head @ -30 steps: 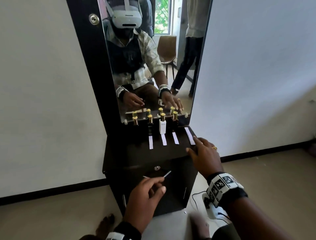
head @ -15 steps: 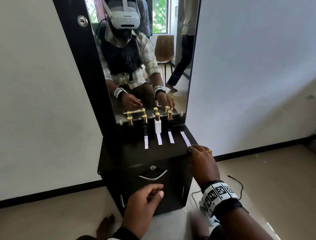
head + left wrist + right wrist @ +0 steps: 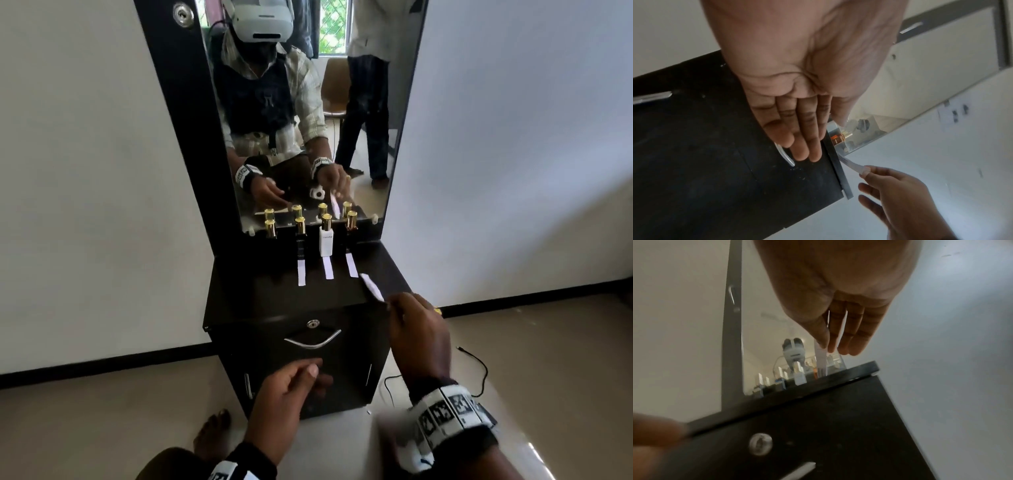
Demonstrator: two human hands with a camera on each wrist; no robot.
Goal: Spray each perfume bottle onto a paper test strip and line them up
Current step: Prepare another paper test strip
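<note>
Four gold-capped perfume bottles stand in a row against the mirror on the black cabinet top (image 3: 383, 263): two dark ones (image 3: 270, 229) (image 3: 300, 238), a white one (image 3: 326, 241) and an amber one (image 3: 351, 222). Three white paper strips (image 3: 328, 268) lie in front of the right three bottles. My right hand (image 3: 390, 303) pinches the near end of a fourth strip (image 3: 371, 287) at the cabinet's front right edge; the right wrist view shows thumb and forefinger on that strip (image 3: 821, 360). My left hand (image 3: 311, 371) hovers empty before the drawer, fingers relaxed (image 3: 803, 151).
A tall mirror (image 3: 308, 102) rises behind the bottles and reflects me and a standing person. The drawer has a curved metal handle (image 3: 312, 341) and a lock. A black cable (image 3: 479, 370) lies on the floor at right. My bare foot (image 3: 212, 435) is beside the cabinet's base.
My right hand has taken the rightmost strip by its near end and drawn it back to the front right edge. The left hand stays low before the drawer.
</note>
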